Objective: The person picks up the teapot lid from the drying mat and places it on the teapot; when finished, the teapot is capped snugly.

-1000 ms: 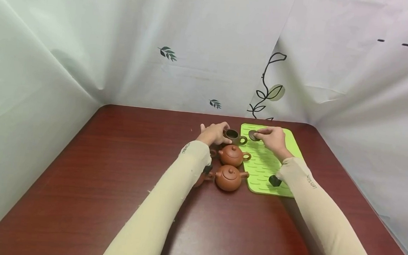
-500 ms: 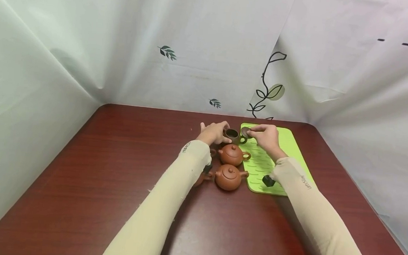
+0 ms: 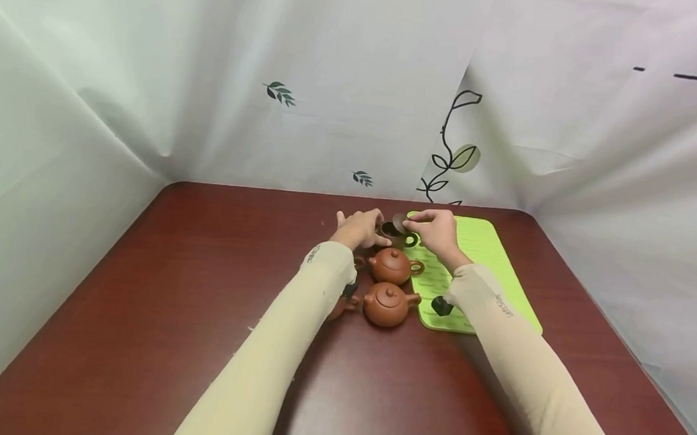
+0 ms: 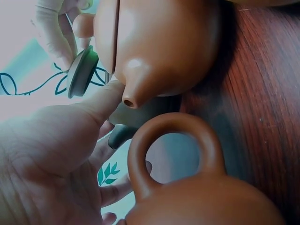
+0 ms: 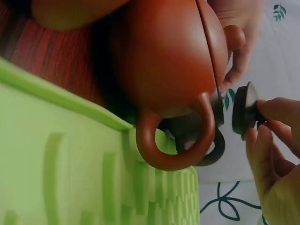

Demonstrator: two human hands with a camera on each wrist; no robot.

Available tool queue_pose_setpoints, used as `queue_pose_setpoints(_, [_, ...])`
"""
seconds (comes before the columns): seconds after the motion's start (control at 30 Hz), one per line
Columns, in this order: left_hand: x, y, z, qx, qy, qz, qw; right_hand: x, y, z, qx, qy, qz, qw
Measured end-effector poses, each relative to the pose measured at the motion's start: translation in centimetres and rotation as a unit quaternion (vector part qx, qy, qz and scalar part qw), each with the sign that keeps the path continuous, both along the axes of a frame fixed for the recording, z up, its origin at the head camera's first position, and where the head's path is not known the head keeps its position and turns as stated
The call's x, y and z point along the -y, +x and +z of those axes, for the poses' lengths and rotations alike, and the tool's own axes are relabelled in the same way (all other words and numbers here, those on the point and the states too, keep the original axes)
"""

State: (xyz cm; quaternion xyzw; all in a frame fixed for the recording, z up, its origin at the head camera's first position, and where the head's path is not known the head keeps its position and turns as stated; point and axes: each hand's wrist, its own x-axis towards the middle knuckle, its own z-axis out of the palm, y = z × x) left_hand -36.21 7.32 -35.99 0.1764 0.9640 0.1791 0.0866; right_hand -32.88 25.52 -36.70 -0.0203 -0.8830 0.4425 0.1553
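Note:
My left hand point(image 3: 356, 230) grips a small dark brown teapot point(image 3: 398, 240) at the back of the table, thumb on its near side. The teapot is uncovered and its handle points right. In my right hand point(image 3: 436, 233), thumb and fingers pinch the knob of a dark round lid point(image 3: 401, 222), held tilted just above the opening. The right wrist view shows the lid point(image 5: 244, 108) apart from the pot. Directly in front stands a reddish-brown lidded teapot point(image 3: 390, 266), its spout beside my left hand in the left wrist view.
A second reddish-brown teapot point(image 3: 385, 306) stands nearer. Further reddish-brown teapots are partly hidden by the left sleeve, one handle point(image 4: 176, 123) showing. A green ribbed mat point(image 3: 490, 268) lies to the right on the dark red table point(image 3: 211, 268). White cloth point(image 3: 335, 55) hangs around.
My right hand has moved left with the lid, from over the green mat to above the dark teapot's opening. The left hand keeps its hold on the teapot.

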Motion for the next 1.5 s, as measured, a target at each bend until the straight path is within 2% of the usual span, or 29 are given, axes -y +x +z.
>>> queue_pose_setpoints(0.17, [0.2, 0.0, -0.4, 0.006, 0.002, -0.005, 1.0000, 0.4, -0.2, -0.4, 0.004, -0.011, -0.002, 0.9999])
queue_pose_setpoints(0.33, [0.3, 0.0, -0.3, 0.006, 0.002, -0.003, 1.0000, 0.8, -0.6, -0.5, 0.007, -0.017, 0.012, 0.9998])
queue_pose_setpoints(0.6, [0.3, 0.0, 0.0, 0.007, 0.008, -0.005, 0.9999, 1.4, -0.9, -0.6, 0.021, 0.011, 0.025, 0.9994])
queue_pose_setpoints(0.83, [0.6, 0.1, 0.4, 0.002, 0.005, 0.002, 1.0000, 1.8, -1.3, -0.8, 0.002, 0.031, 0.046, 0.9985])
queue_pose_setpoints(0.97, [0.6, 0.1, 0.3, 0.007, 0.006, -0.006, 0.9999, 1.8, -1.4, -1.1, 0.009, 0.040, 0.042, 0.9983])
queue_pose_setpoints(1.1, [0.7, 0.0, 0.2, 0.000, -0.016, -0.008, 0.9998, 2.0, -1.4, -1.2, 0.016, 0.039, 0.044, 0.9981])
queue_pose_setpoints(1.3, [0.7, -0.1, 0.6, -0.016, -0.057, -0.020, 0.9980, 2.1, -1.2, -1.4, -0.005, 0.041, 0.048, 0.9980])
queue_pose_setpoints(1.5, [1.5, 0.5, 1.8, -0.007, -0.035, -0.015, 0.9993, 1.6, -0.1, -1.1, -0.048, 0.027, 0.062, 0.9966])
